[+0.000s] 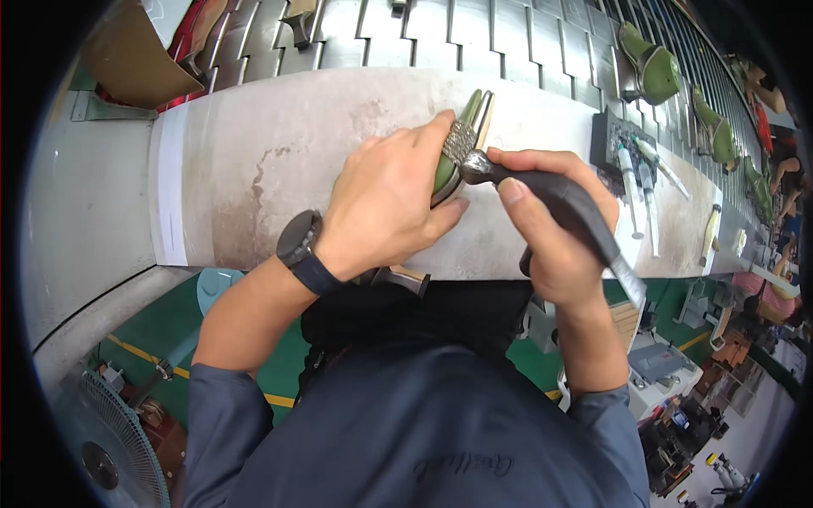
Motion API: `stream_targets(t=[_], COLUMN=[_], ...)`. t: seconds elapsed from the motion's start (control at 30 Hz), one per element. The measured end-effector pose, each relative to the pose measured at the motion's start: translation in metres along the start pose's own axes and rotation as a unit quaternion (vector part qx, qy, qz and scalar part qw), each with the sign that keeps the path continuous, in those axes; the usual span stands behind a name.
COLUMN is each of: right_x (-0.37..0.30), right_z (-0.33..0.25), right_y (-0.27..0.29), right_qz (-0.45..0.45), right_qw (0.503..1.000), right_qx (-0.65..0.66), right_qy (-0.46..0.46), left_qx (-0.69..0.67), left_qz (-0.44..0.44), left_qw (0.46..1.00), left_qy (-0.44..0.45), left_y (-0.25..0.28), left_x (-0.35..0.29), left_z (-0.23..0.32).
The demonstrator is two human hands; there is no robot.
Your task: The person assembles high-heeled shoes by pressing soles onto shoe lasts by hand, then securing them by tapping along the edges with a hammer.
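Stained desk is spreading beneath; left grip is clasping a glitter-strapped green shoe, right grip a shoemaker's hammer; glancing blows could be bruising the left thumb.

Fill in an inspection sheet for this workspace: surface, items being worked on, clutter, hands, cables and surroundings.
Surface: pale workbench with brown stains; a white strip runs along its left end.
Job's things: green shoe with a textured metallic-looking band; dark hammer, its rounded metal face at the band, contact unclear.
Clutter: syringes at a dark block, to the right.
Hands: left hand grips the shoe, dark watch on that wrist; right hand grips the hammer.
Cables: nothing seen.
Surroundings: metal slatted conveyor carrying more green shoes; fan at lower left; green floor.
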State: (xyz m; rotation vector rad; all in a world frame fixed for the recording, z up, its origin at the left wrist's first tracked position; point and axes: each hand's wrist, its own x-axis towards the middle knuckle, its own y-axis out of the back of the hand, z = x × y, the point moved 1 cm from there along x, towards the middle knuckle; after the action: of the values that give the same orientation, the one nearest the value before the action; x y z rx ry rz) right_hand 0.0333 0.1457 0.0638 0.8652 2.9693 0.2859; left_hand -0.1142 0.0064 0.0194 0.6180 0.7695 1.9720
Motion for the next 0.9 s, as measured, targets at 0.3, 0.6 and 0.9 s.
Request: stream_targets(t=[0.3, 0.6, 0.9], right_x=[0.088, 0.021, -0.049], right_z=[0.04, 0.07, -0.083], right_y=[0.014, 0.036, 0.01], right_qz=[0.099, 0.125, 0.031], right_qw=[0.992, 0.979, 0.954], right_qx=[0.05, 0.113, 0.074], right_qy=[-0.067, -0.112, 0.29], left_qx=[0.025, -0.288, -0.152], left_qz=[-0.016, 0.123, 0.142], left_qw=[1.0, 0.944, 0.968], left_qy=[0.004, -0.1, -0.139], left_y=[0.005, 0.092, 0.072], left_x=[-0.001, -0.009, -0.017], left_z=[0.007, 0.053, 0.076])
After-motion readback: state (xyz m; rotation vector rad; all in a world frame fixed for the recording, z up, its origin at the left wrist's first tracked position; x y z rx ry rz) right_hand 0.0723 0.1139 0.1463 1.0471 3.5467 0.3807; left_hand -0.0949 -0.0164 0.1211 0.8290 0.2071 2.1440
